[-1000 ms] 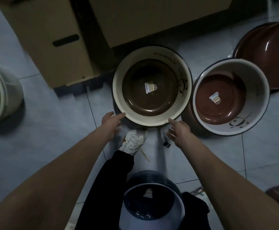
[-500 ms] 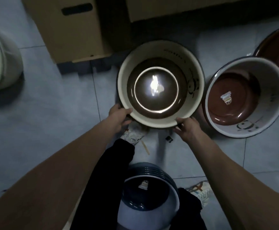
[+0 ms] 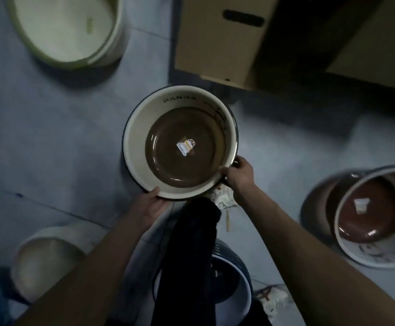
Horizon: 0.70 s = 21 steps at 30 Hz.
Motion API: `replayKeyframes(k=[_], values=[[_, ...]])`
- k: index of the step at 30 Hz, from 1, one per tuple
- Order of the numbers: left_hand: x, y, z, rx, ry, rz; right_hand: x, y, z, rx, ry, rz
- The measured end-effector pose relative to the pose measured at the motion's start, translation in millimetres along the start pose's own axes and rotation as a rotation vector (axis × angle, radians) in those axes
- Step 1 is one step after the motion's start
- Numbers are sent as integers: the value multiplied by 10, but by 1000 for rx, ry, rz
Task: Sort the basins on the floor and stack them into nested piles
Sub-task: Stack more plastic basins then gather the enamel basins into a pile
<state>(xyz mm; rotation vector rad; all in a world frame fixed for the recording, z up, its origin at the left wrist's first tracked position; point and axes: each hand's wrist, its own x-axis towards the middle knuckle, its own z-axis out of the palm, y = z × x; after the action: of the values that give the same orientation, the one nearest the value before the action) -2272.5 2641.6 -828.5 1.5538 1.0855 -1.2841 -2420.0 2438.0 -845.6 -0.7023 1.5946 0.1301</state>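
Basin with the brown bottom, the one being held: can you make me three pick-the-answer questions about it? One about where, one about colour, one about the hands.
1. Where is the cardboard box from the held basin?
A) beyond its far rim
B) inside it
C) under it

2. What colour is the basin's inner wall?
A) blue
B) red
C) cream

3. What are the left hand and right hand doing?
A) both grip its near rim
B) both hang free
C) only one touches it

Answers: 1 A, the box sits past the far rim; 2 C, the wall is cream above the brown bottom; 3 A, a thumb hooks over the rim on each side.
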Motion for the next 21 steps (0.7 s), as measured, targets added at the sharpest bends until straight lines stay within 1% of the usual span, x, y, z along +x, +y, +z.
replayKeyframes(k=[2,5,8,11,14,17,21], values=[[102,14,-245,-170,22,-4,66,-140,404,-146,-55,-68],[268,37,-519,-391,66,-12,139,-306,993,-304,-135,-150],[414,93,-637,-471,139,1,196,-342,1468,-458,-219,-205],[465,142,-638,-460,172,1,240,-306,1691,-569,-236,-192],[394,183,-612,-388,147,-77,190,-320,1653,-547,-238,-89],[255,206,-592,-282,108,-133,114,-365,1430,-554,-246,-38],[-47,237,-395,-98,73,-132,-15,-493,925,-551,-222,-35]])
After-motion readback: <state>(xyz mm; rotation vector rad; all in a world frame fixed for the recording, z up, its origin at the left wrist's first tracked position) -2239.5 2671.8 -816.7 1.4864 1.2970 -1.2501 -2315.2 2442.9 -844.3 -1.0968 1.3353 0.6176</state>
